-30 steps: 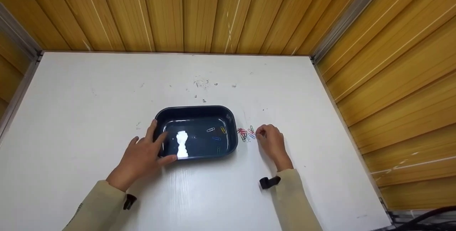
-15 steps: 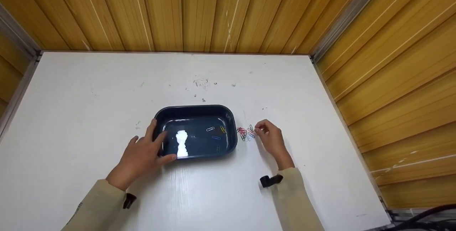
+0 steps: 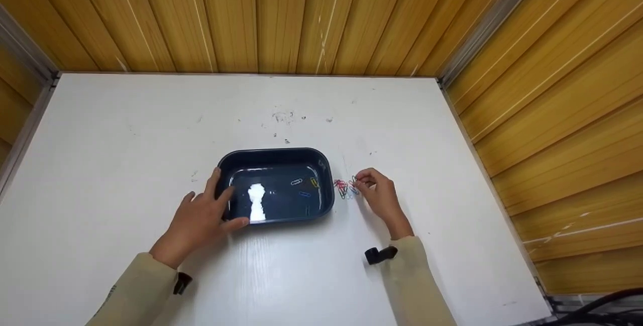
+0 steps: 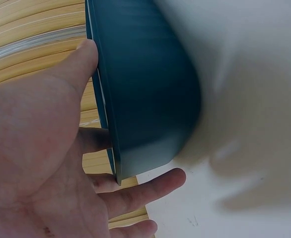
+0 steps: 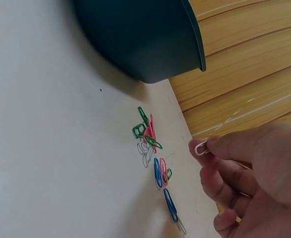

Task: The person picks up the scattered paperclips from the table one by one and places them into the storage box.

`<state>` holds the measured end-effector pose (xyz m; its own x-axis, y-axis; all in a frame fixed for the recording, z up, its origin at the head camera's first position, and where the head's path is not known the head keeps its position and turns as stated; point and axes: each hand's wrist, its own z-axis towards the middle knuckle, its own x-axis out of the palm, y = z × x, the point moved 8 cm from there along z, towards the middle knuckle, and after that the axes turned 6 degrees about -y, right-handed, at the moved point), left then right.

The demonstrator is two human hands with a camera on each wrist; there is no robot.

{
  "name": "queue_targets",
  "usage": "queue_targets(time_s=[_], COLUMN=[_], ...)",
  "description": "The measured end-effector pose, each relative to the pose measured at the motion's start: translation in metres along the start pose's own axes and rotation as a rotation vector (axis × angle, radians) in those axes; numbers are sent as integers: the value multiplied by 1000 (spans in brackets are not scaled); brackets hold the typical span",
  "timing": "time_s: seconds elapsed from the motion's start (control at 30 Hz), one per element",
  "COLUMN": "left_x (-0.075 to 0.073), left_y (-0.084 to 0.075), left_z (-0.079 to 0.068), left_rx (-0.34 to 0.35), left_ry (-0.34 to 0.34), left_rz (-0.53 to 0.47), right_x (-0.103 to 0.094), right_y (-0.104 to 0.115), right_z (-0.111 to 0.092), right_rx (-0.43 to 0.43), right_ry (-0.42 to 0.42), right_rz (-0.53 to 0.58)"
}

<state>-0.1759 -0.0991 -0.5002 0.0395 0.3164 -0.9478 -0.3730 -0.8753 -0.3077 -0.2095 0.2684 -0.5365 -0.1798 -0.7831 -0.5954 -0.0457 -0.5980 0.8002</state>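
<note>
Right grip [image 3: 382,196] pinching a white clip [image 5: 199,148] near loose clips [image 5: 150,132] on the counter [image 3: 125,155]; left hand [image 3: 197,223], fingers apart, at the tray rim [image 3: 274,149]. The clip (fingertip-held) might drop should pressure ease.

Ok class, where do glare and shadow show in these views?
Head view: white glare on the floor of the dark tray; left wrist view: soft, fingerlike shadows on the white table; right wrist view: shadow on the table along the tray and beside the paper clips.

White paperclip [image 5: 200,148] in right grip [image 5: 257,173]
</note>
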Motion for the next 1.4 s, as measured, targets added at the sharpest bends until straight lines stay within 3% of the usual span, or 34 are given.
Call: queue_targets(time_s=[0.97,1.13,1.33,1.4], left_x=[1,2,1,1], left_y=[0,0,0,-1], left_z=[0,0,-1,-1], left_rx=[-3,-4,-3,-5], left_ry=[20,24,17,17], left_rz=[6,8,2,-3], right_x=[8,9,4,4], right_y=[52,62,90,89], right_z=[-7,-9,-21,-22], right_rx=[-214,-247,-277,-290], right_ry=[35,0,10,14], right_rz=[114,84,79,79])
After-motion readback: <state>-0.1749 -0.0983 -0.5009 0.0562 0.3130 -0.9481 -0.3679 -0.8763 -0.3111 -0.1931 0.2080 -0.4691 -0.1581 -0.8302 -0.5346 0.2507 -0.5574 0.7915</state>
